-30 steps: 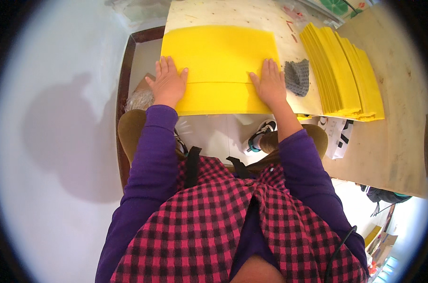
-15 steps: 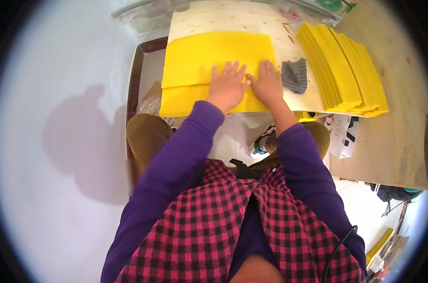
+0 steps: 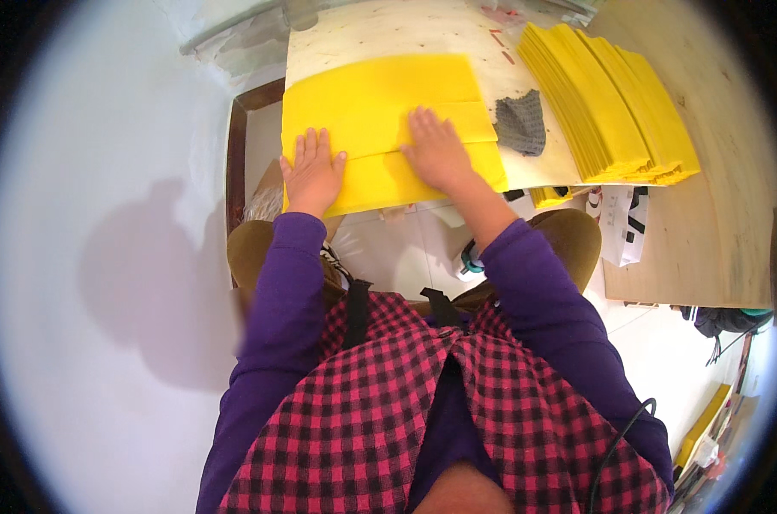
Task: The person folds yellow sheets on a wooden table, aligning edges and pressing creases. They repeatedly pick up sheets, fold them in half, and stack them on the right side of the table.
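A yellow sheet of soft, felt-like material (image 3: 371,90) lies folded on the wooden table, with a fold edge running across its middle. Pressed flat on its near left part is my left hand (image 3: 314,174), fingers spread. My right hand (image 3: 438,150) rests palm down on the right half, over the fold edge, fingers stretched out. Neither hand grips anything. Right of the sheet lies a crumpled grey cloth (image 3: 520,124) with dark markings.
Stacks of folded yellow sheets (image 3: 590,98) stand on the right of the pale wooden table (image 3: 346,34). A white paper bag (image 3: 621,224) with black print is below the table edge. At the left is a pale wall (image 3: 106,171). My knees are under the near edge.
My left hand has moved left and nearer to the sheet's left edge. My right hand has slid left onto the fold edge. The view has shifted slightly.
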A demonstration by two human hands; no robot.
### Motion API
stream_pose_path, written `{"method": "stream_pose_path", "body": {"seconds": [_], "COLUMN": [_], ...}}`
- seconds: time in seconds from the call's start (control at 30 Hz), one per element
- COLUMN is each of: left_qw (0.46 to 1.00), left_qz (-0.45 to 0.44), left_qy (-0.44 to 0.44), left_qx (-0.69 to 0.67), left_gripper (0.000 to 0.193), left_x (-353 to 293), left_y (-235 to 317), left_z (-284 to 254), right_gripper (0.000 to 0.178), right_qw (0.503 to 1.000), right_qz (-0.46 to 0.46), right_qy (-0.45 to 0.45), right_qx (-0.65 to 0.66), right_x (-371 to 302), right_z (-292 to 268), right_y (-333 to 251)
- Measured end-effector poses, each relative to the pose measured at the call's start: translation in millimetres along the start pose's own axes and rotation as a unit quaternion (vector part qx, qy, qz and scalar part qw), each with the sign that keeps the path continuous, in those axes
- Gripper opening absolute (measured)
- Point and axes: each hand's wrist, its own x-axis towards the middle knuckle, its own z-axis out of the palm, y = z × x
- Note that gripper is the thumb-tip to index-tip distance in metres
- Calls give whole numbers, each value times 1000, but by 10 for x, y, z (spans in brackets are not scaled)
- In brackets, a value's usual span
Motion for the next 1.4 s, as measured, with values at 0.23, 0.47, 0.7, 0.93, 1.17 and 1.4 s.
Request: {"method": "stream_pose_path", "body": {"seconds": [0.23,0.47,0.7,0.93,1.17,1.4], "left_qw": [1000,974,439,347,390,461], "left_qz": [13,26,-230,-257,-255,-266], "left_qy": [3,133,-2,-62,-78,-75], "left_qx": [-23,-181,-868,-900,-881,-843], "left_gripper": [61,58,54,63,69,37], "left_x": [-2,-59,-479,-265,-168,105], "left_y": [-29,-157,-240,-422,-577,-854], "left_z": [-20,-107,-266,-392,-369,-233], "right_gripper": [71,56,47,53,29,25], "right_qw": [995,962,527,487,573,597], "right_qz": [95,142,297,355,401,390], "right_qy": [-4,141,68,25,12,-18], "right_qx": [6,184,794,798,715,701], "right_x": [-308,-636,-721,-465,-249,-214], "right_z": [-48,-236,-339,-305,-313,-328], "right_y": [506,848,791,1112,1181,1304]}}
